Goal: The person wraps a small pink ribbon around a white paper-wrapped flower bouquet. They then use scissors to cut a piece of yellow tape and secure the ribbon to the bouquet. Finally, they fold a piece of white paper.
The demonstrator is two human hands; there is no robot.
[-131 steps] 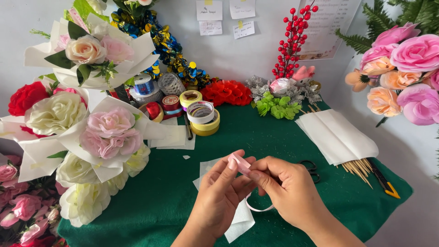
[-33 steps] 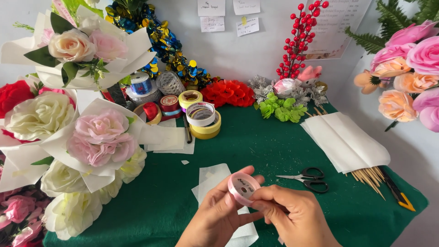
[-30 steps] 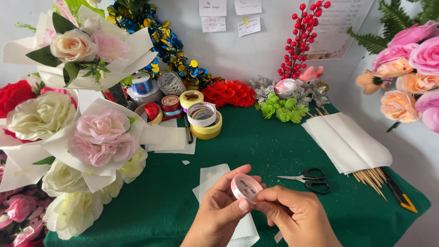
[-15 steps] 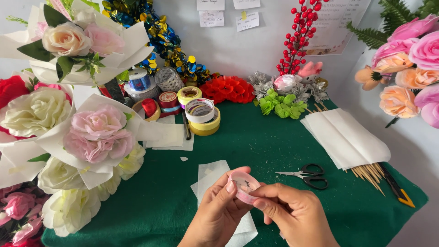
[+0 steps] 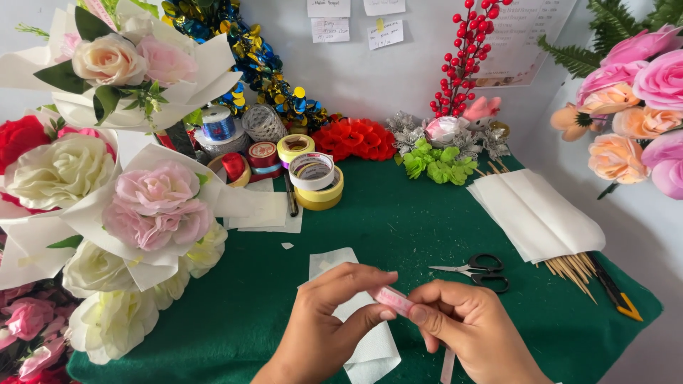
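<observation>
My left hand (image 5: 331, 320) and my right hand (image 5: 473, 331) meet low in the middle of the view, both pinching a small roll of pink ribbon (image 5: 391, 299) between fingertips. The roll is seen edge-on. A loose strip of the pink ribbon (image 5: 448, 366) hangs down below my right hand. Under my hands lies a white sheet of paper (image 5: 370, 348) on the green felt table (image 5: 398, 220). Black-handled scissors (image 5: 478, 268) lie just right of my hands.
Paper-wrapped artificial flower bouquets (image 5: 142, 206) crowd the left. Tape rolls (image 5: 316, 178) and ribbon spools (image 5: 220, 128) stand at the back. Folded white sheets (image 5: 537, 213), wooden skewers (image 5: 569, 270) and a yellow-tipped cutter (image 5: 619, 295) lie right. Pink and peach flowers (image 5: 633, 107) hang at right.
The pink ribbon roll has turned from face-on to edge-on between my fingers. My hands stay low in the middle, and the view has shifted slightly.
</observation>
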